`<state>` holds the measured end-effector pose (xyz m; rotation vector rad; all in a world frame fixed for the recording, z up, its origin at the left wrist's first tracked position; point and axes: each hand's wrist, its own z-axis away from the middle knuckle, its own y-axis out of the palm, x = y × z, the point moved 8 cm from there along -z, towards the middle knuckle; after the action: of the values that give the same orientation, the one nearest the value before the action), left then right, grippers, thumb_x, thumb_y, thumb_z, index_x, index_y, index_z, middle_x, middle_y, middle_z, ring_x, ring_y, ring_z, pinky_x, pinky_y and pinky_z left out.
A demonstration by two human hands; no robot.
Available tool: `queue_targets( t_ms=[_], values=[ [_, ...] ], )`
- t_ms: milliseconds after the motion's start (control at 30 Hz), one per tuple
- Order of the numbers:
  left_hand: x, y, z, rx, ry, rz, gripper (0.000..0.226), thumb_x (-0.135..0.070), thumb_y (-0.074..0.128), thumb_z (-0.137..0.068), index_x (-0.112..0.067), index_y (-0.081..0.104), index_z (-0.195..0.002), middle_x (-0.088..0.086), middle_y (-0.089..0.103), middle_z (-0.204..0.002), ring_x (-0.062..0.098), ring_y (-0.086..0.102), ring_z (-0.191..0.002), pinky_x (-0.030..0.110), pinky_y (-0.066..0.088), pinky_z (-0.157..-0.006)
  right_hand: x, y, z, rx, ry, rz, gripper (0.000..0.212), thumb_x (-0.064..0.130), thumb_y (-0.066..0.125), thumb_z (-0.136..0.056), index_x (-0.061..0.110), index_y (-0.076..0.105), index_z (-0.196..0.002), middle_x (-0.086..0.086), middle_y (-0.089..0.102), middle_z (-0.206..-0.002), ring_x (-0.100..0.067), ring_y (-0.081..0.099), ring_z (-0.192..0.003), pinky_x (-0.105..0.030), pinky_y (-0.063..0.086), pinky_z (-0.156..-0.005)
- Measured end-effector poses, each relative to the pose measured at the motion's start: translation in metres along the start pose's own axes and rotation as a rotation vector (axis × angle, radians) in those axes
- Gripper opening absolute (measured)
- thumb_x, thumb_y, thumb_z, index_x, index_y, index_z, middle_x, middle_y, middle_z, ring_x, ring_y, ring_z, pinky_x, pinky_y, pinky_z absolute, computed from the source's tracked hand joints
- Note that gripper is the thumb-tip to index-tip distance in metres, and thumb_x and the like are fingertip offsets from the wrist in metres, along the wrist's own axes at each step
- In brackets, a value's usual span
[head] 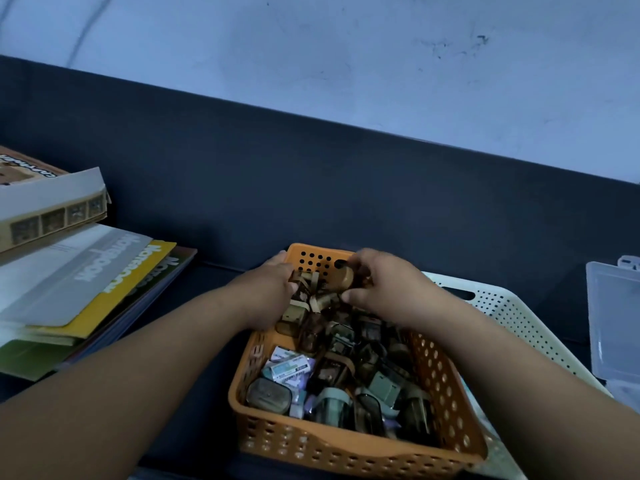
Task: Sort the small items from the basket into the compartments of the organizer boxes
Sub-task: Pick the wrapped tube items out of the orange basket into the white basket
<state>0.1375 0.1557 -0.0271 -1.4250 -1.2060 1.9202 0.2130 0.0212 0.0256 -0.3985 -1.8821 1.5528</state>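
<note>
At the far end of the orange basket (346, 448), I have both hands in the small items (346, 358): right hand (381, 287) pinches a tan piece (346, 277) between thumb and fingertips, left hand (273, 292) curls its fingers into the pile, hold unclear. Basket looks close to full. Organizer box (613, 323) sits well apart at the right edge, contents unreadable, so I judge sorting barely started, nearly everything left.
</note>
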Motion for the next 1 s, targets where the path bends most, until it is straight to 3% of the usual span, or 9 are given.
queue_targets(
  t_ms=[67, 133, 233, 333, 500, 600, 733, 900, 1000],
  values=[
    [0.001, 0.001, -0.001, 0.004, -0.003, 0.012, 0.052, -0.028, 0.033, -0.103, -0.02, 0.016, -0.152, -0.008, -0.007, -0.16, 0.015, 0.008, -0.147, 0.031, 0.017, -0.113, 0.002, 0.001, 0.002, -0.061, 0.003, 0.12, 0.058, 0.043, 0.07, -0.082, 0.029, 0.047, -0.134, 0.002, 0.051, -0.125, -0.02, 0.048, -0.119, -0.037, 0.043, -0.1],
    [0.002, 0.001, -0.002, 0.003, -0.005, 0.039, 0.052, -0.028, 0.033, -0.103, -0.021, 0.017, -0.152, -0.008, -0.007, -0.16, 0.014, 0.009, -0.146, 0.03, 0.018, -0.113, 0.022, 0.009, 0.008, -0.013, -0.112, 0.074, 0.047, 0.039, 0.07, -0.084, 0.031, 0.053, -0.127, 0.006, 0.051, -0.124, -0.016, 0.049, -0.114, -0.033, 0.043, -0.097],
    [0.001, 0.001, -0.003, 0.001, 0.004, 0.046, 0.051, -0.026, 0.032, -0.103, -0.019, 0.017, -0.152, -0.004, -0.007, -0.161, 0.012, 0.004, -0.147, 0.029, 0.014, -0.114, 0.056, 0.04, 0.022, 0.29, -0.273, -0.021, 0.031, 0.03, 0.071, -0.085, 0.032, 0.063, -0.115, 0.015, 0.057, -0.107, -0.006, 0.054, -0.094, -0.027, 0.047, -0.085],
    [0.004, 0.001, -0.003, -0.017, 0.01, 0.076, 0.051, -0.026, 0.032, -0.104, -0.018, 0.018, -0.152, -0.005, -0.006, -0.161, 0.012, 0.003, -0.147, 0.028, 0.011, -0.115, 0.07, 0.067, 0.027, 0.466, -0.318, 0.048, 0.038, 0.026, 0.073, -0.084, 0.029, 0.062, -0.121, 0.016, 0.06, -0.101, -0.006, 0.056, -0.091, -0.024, 0.047, -0.083],
    [0.01, 0.004, -0.003, -0.017, 0.038, 0.241, 0.053, -0.027, 0.032, -0.103, -0.021, 0.015, -0.153, -0.009, -0.004, -0.16, 0.009, -0.001, -0.146, 0.025, 0.004, -0.114, 0.072, 0.078, 0.023, 0.451, -0.308, 0.208, 0.062, 0.036, 0.073, -0.082, 0.025, 0.048, -0.138, 0.002, 0.059, -0.125, -0.02, 0.057, -0.11, -0.035, 0.051, -0.091],
    [0.011, 0.006, -0.002, -0.02, 0.038, 0.358, 0.056, -0.028, 0.034, -0.103, -0.024, 0.01, -0.153, -0.01, 0.0, -0.16, 0.009, 0.001, -0.146, 0.031, 0.003, -0.117, 0.076, 0.085, 0.026, 0.415, -0.351, 0.321, 0.051, 0.041, 0.069, -0.083, 0.021, 0.055, -0.129, -0.001, 0.063, -0.114, -0.022, 0.059, -0.101, -0.037, 0.053, -0.085],
    [0.007, 0.004, 0.006, 0.002, 0.018, 0.474, 0.054, -0.027, 0.038, -0.102, -0.025, 0.016, -0.151, -0.01, 0.038, -0.143, 0.008, 0.037, -0.126, 0.029, 0.029, -0.106, 0.056, 0.09, 0.023, 0.451, -0.235, 0.366, 0.047, 0.049, 0.066, -0.084, 0.021, 0.059, -0.121, -0.001, 0.065, -0.105, -0.021, 0.06, -0.093, -0.032, 0.051, -0.075],
    [0.013, 0.01, 0.029, 0.041, 0.02, 0.463, 0.061, -0.028, 0.04, -0.101, -0.028, 0.007, -0.153, -0.005, 0.033, -0.151, 0.009, 0.039, -0.128, 0.029, 0.033, -0.105, 0.051, 0.092, 0.02, 0.524, -0.166, 0.326, 0.044, 0.05, 0.066, -0.084, 0.02, 0.059, -0.116, 0.004, 0.062, -0.095, -0.017, 0.058, -0.086, -0.027, 0.041, -0.061],
    [0.014, 0.01, 0.037, 0.019, 0.017, 0.444, 0.058, -0.027, 0.036, -0.102, -0.029, 0.007, -0.153, -0.004, 0.03, -0.154, 0.013, 0.035, -0.135, 0.031, 0.031, -0.11, 0.052, 0.097, 0.017, 0.573, -0.111, 0.252, 0.038, 0.048, 0.067, -0.083, 0.023, 0.056, -0.11, 0.007, 0.055, -0.088, -0.017, 0.056, -0.084, -0.028, 0.041, -0.063]
  ],
)
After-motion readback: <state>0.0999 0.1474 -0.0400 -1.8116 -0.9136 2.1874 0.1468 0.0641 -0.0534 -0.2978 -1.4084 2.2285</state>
